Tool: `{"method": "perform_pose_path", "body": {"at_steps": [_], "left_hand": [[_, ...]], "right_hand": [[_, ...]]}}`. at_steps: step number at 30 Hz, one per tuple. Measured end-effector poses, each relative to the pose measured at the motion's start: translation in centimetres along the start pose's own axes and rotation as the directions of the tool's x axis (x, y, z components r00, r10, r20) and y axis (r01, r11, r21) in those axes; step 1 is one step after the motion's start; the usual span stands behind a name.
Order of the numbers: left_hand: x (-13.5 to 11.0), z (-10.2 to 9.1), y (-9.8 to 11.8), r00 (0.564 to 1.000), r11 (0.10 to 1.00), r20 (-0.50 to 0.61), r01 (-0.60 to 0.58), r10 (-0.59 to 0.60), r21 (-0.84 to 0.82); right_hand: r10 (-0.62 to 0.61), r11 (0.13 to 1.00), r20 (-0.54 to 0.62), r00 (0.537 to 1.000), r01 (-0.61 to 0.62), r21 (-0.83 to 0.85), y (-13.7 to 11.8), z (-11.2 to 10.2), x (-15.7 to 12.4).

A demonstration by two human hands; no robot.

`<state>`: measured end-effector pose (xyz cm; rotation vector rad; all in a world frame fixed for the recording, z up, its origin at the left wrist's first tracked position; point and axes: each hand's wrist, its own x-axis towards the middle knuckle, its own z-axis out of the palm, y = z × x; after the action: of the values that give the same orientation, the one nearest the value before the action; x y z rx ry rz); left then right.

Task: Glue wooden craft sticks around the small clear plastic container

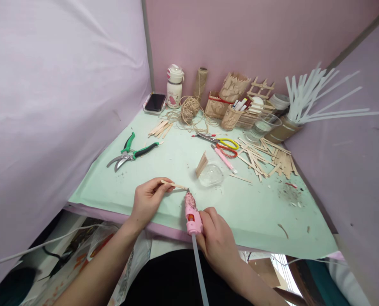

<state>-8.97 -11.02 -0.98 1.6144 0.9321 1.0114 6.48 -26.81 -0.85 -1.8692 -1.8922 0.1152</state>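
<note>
My left hand point(148, 199) pinches a thin wooden stick point(174, 185) near the front edge of the pale green table point(119, 187), with the stick pointing right. My right hand point(216, 238) grips a pink glue gun point(192, 214) from which a clear glue rod sticks out at the back. The gun's nozzle touches or nearly touches the right tip of the stick. A small clear dish point(211, 174) with a leaning bundle of wooden sticks point(201, 164) sits just beyond the nozzle.
Green-handled pliers point(130, 152) lie at left. Yellow and red scissors point(223, 145), a pink pen point(225, 160) and a heap of loose sticks point(269, 159) lie at right. Twine point(189, 109), a bottle point(174, 86), a phone point(154, 102), stick baskets point(229, 104) and a jar of white rods point(301, 106) line the back wall.
</note>
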Motion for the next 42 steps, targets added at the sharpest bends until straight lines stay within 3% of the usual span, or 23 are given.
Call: {"method": "perform_pose_path", "body": {"at_steps": [22, 42], "left_hand": [[0.0, -0.1, 0.2, 1.000, 0.999, -0.005, -0.027, 0.027, 0.025], [-0.3, -0.1, 0.1, 0.999, 0.997, 0.006, -0.044, 0.044, 0.061]], "right_hand": [[0.012, 1.000, -0.008, 1.000, -0.012, -0.015, 0.4, 0.3, 0.0], [-0.122, 0.978, -0.061, 0.991, 0.131, 0.161, -1.0, -0.1, 1.2]]}}
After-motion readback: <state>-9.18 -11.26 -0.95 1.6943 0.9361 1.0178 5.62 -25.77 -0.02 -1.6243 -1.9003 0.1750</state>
